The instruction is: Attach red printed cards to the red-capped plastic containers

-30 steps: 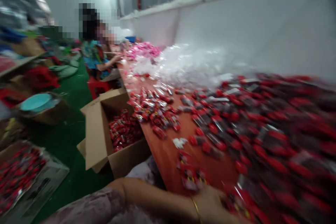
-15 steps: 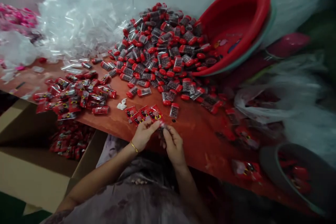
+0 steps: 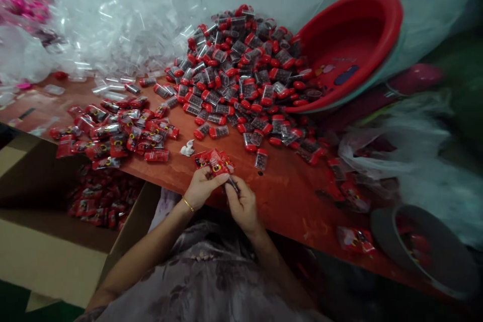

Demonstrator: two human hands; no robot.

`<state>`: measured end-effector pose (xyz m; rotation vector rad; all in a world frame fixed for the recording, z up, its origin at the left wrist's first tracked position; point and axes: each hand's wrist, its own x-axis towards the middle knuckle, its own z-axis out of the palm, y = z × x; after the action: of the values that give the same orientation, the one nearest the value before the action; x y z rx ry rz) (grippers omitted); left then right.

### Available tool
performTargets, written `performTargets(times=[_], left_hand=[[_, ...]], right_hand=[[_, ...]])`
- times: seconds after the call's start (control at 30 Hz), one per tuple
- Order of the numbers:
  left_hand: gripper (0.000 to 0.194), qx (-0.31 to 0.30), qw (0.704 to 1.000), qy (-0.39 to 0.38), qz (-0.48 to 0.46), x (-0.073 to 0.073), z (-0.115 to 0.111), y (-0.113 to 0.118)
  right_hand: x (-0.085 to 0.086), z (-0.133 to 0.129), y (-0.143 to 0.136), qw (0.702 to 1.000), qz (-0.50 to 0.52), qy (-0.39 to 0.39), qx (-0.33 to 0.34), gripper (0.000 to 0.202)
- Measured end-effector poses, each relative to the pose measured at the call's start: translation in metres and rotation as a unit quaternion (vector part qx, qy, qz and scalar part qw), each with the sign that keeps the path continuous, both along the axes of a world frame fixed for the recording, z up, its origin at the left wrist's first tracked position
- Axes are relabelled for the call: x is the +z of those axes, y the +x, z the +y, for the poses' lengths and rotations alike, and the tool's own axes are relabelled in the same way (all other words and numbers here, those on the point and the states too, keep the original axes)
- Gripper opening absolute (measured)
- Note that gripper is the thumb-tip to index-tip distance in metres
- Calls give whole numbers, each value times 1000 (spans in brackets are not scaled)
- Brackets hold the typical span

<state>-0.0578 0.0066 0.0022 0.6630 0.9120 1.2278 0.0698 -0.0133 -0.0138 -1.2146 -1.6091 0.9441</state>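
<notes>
My left hand [image 3: 202, 188], with a gold bracelet at the wrist, pinches a red printed plastic packet [image 3: 219, 162] at the table's front edge. Touching it, my right hand [image 3: 243, 205] has its fingers closed round a small dark container [image 3: 234, 185], mostly hidden by the fingers. More red packets lie partly covered just beyond the left fingers. A scrap of crumpled white material [image 3: 187, 148] rests to their left. One clear container with a red cap [image 3: 260, 159] stands apart to the right, in front of a large pile of similar red-capped containers [image 3: 241, 68].
Filled red packets [image 3: 116, 133] are heaped at left above a cardboard box [image 3: 49, 246] holding more. Clear plastic pieces [image 3: 116, 20] are piled behind. A red basin [image 3: 347, 35] leans at the back right; a grey basket [image 3: 388, 241] sits on the right edge.
The red packet has come up off the table into my left hand, and my hands stay close together. The view has shifted slightly, moving the pile and basin rightward.
</notes>
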Motion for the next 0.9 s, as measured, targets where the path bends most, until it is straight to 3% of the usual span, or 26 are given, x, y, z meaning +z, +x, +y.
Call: performTargets(times=[0.1,0.2,0.37,0.5,0.7,0.9], left_hand=[[33,-46,999,5,-7,-2,2,-5],[34,-56,998,-2,-4,-3,2,-3],[41,6,999,-51,13,1,-1,14],[47,11,998,-67,-11,6,-2,21],[53,86,994,-71,16,4,5,22],[56,23,996,-84,-34,2,-1,34]], right_hand=[[1,0,-7,975,159,-152,30,26],[0,2,-11,954,229,-193,18,30],[-1,4,-10,968,189,-161,-33,32],[4,3,2,972,159,-171,-22,33],[-5,4,20,975,133,-175,-24,43],[-22,10,33,978,40,-176,-106,52]])
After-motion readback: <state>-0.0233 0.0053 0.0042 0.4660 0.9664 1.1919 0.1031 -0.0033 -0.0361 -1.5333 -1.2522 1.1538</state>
